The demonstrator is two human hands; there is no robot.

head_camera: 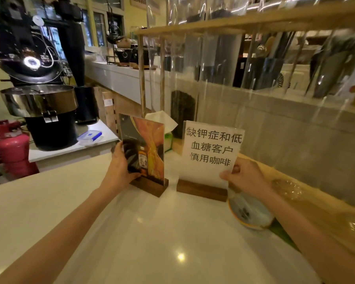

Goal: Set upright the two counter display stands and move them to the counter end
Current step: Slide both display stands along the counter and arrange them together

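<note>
Two acrylic display stands on dark wooden bases stand upright near the far end of the pale counter (152, 232). The left stand (150, 144) carries an orange and dark picture with a bottle. My left hand (119, 167) grips its left edge and lower corner. The right stand (211, 150) shows a white sheet with black Chinese characters. My right hand (242, 175) pinches its lower right corner. Both bases rest on the counter, a small gap between them.
A tissue box (166, 128) sits just behind the stands. A shallow dish (250, 214) lies under my right forearm. A tall rack of clear tubes (213, 58) lines the right side. Beyond the counter end stand a black roaster (39, 95) and a red gas cylinder (12, 148).
</note>
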